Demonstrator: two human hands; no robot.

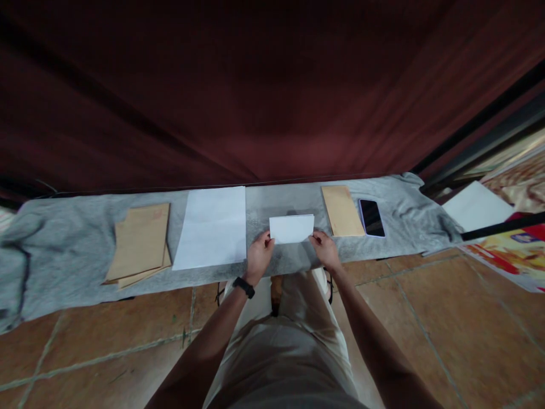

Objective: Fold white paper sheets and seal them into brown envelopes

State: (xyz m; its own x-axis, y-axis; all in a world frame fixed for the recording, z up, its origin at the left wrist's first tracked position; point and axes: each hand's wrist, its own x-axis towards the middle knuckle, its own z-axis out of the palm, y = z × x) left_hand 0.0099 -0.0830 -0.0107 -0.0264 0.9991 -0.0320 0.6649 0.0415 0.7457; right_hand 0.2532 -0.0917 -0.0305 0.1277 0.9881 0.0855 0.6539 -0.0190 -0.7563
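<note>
A folded sheet of white paper (292, 229) is held up between my two hands, just above the grey cloth. My left hand (259, 255), with a black watch on its wrist, pinches the paper's left edge. On the opposite edge, my right hand (325, 249) pinches the lower corner between thumb and fingers. To the left lies a stack of larger white paper sheets (213, 227). A single brown envelope (343, 211) rests just beyond my right hand.
Several brown envelopes (140, 241) lie stacked at the left of the cloth-covered table (68, 244). A smartphone (372, 218) sits right of the single envelope. Behind hangs a dark red curtain (272, 113). A colourful printed box or sheet (511, 255) is at far right.
</note>
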